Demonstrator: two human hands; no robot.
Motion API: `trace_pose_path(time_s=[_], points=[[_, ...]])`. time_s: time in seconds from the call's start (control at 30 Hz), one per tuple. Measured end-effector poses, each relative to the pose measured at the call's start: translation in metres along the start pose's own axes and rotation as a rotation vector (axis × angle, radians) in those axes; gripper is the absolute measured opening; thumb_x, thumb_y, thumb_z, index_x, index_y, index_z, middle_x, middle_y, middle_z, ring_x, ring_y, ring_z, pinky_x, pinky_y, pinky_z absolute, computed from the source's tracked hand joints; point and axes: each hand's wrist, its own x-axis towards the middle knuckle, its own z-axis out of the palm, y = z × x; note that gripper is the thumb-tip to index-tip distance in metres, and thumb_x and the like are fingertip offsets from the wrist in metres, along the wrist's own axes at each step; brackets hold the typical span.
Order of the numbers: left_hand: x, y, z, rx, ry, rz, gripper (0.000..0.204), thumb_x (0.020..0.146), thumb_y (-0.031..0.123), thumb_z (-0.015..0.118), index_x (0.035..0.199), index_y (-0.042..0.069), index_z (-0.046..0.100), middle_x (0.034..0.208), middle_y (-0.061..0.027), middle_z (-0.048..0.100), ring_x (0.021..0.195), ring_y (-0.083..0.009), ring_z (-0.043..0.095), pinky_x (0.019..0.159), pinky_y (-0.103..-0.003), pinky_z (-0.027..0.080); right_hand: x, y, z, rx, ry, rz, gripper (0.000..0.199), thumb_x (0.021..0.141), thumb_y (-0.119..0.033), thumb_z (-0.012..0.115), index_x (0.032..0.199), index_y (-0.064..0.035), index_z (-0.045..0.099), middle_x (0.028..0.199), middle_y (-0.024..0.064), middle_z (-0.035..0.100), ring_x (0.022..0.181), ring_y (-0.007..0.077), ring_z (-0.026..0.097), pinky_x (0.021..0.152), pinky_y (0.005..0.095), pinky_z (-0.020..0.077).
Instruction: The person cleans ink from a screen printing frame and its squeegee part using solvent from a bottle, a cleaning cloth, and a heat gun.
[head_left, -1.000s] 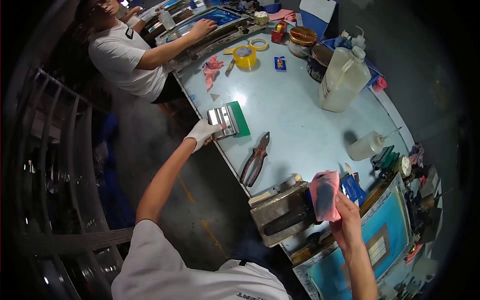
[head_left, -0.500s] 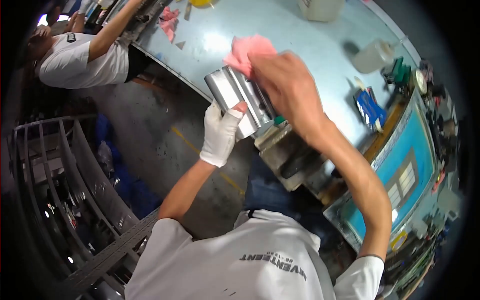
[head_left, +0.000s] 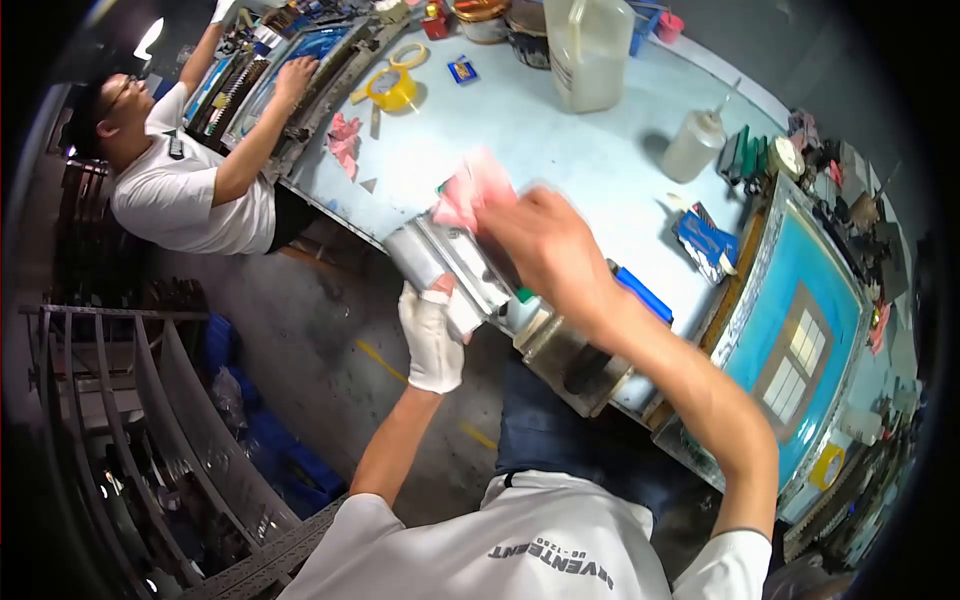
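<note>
White-gloved left fingers (head_left: 436, 297) grip a silver metal squeegee (head_left: 418, 258); bare right fingers (head_left: 508, 222) hold a crumpled pink cloth (head_left: 474, 192) at its edge.

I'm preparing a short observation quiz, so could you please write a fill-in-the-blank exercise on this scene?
1. The left hand, holding a metal tool, wears a glove coloured ____.
2. The right hand holds a cloth coloured ____.
3. The thick roll of tape is coloured ____.
4. In the picture, the spouted bottle stands to the ____ of the large jug.

Missing words: white; pink; yellow; right.
</note>
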Motion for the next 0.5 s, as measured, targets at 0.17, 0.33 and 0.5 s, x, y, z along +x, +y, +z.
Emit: trace_pose_path(time_s=[0.17,0.33,0.5], points=[[0.024,0.002,-0.041,-0.277,-0.387,-0.08,0.037,0.104,0.036,0.049,0.111,0.002,0.06,0.067,-0.0057,0.055,0.041,-0.0116,0.038,0.042,-0.026,0.03,-0.04,-0.011,-0.051,0.26,-0.151,0.369,0.036,0.084,0.003,0.071,0.12,-0.002,0.073,0.106,0.0103,0.075,0.086,0.0218,0.065,0.082,0.0323,0.0533],[0.016,0.002,-0.043,-0.983,-0.512,-0.732,0.052,0.104,0.039,0.042,0.109,-0.007,0.065,0.053,-0.0064,0.042,0.041,-0.0143,0.034,0.05,-0.029,0.037,-0.011,-0.007,-0.059,0.619,0.061,0.782,0.031,0.099,-0.013,0.067,0.127,-0.0008,0.07,0.099,0.005,0.075,0.088,0.0063,0.063,0.079,0.0213,0.0502],[-0.002,0.006,-0.034,-1.006,-0.465,-0.674,0.049,0.104,0.038,0.044,0.111,-0.007,0.062,0.072,-0.0073,0.06,0.037,-0.0126,0.034,0.042,-0.028,0.029,-0.002,-0.043,-0.013,0.413,0.121,0.224,0.027,0.086,-0.002,0.07,0.113,-0.0015,0.072,0.095,0.012,0.073,0.084,0.0282,0.064,0.077,0.0365,0.0543]])
